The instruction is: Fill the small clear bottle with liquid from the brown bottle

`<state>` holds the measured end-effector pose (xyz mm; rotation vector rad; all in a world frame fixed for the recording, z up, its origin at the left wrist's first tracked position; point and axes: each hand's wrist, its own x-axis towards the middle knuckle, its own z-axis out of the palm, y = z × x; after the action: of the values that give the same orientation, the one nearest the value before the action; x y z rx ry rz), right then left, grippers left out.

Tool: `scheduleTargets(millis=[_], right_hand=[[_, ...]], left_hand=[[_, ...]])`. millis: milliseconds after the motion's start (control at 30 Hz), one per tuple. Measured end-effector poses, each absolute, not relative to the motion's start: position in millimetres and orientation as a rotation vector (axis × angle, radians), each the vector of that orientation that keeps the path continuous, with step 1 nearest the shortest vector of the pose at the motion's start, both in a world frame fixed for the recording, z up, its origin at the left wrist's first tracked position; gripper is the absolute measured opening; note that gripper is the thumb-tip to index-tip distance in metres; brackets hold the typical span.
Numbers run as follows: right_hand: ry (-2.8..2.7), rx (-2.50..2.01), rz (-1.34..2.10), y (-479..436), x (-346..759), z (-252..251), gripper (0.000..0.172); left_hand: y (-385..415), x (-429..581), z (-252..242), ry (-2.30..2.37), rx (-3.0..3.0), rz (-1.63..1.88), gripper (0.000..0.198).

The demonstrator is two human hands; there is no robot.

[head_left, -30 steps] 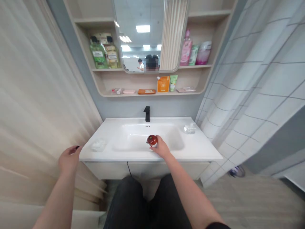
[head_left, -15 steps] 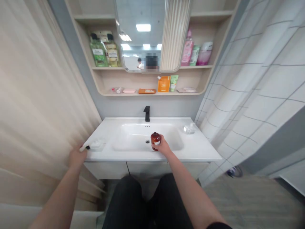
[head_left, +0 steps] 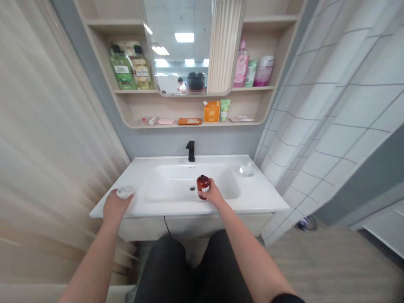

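Note:
My right hand is closed round a dark red-brown bottle with a white label, held upright over the front right part of the white sink basin. On the left side of the counter, my left hand has its fingers round a clear transparent container. A second clear container sits on the counter to the right of the basin.
A black faucet stands behind the basin. Above are a mirror and a shelf unit with bottles, an orange pouch and a green tube. Curtains hang at both sides.
My left hand has moved right from the counter's left edge and taken hold of the clear container. The small black item near that hand no longer shows. The view has shifted slightly.

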<state>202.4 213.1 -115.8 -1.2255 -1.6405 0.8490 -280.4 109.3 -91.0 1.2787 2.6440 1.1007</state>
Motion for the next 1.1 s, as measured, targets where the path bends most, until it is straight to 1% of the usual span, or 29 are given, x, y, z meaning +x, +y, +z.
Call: scheduleTargets(millis=[100, 167, 200, 333, 400, 467, 667, 733, 900, 1100], right_hand=[[-1.639, -1.233, 0.848, 213.9, 202.4, -116.1, 0.075], [-1.640, -1.229, 0.846, 214.9, 202.5, -116.8, 0.077], [-1.642, -1.225, 0.845, 215.5, 202.7, -117.4, 0.078], [-1.645, -1.221, 0.861, 218.3, 203.9, -120.8, 0.079], [-1.647, -1.208, 0.863, 219.8, 204.2, -123.0, 0.079], [-1.660, -1.197, 0.860, 221.4, 204.3, -125.1, 0.079], [-1.733, -1.188, 0.855, 224.1, 203.8, -127.2, 0.082], [-1.750, -1.193, 0.858, 224.7, 203.5, -127.6, 0.081], [-1.810, -1.189, 0.879, 229.0, 202.0, -132.0, 0.081], [-1.866, -1.154, 0.867, 238.5, 197.5, -139.6, 0.081]], left_hand=[[106.9, -273.0, -90.5, 2.712, 1.197, 1.076, 0.092], [106.4, -264.5, -89.1, 2.695, 1.152, 1.152, 0.098], [107.3, -258.8, -88.4, 2.656, 1.134, 1.213, 0.098], [122.4, -223.4, -87.8, 2.260, 1.051, 1.540, 0.088], [134.9, -198.6, -88.6, 2.003, 1.044, 1.680, 0.091], [147.6, -171.3, -90.1, 1.829, 1.090, 1.737, 0.093], [176.0, -97.6, -98.9, 1.745, 1.434, 1.620, 0.071], [184.1, -80.7, -102.1, 1.739, 1.529, 1.596, 0.067], [204.3, -58.9, -110.7, 1.729, 1.710, 1.516, 0.065], [218.0, -56.7, -123.6, 1.797, 1.880, 1.492, 0.066]])
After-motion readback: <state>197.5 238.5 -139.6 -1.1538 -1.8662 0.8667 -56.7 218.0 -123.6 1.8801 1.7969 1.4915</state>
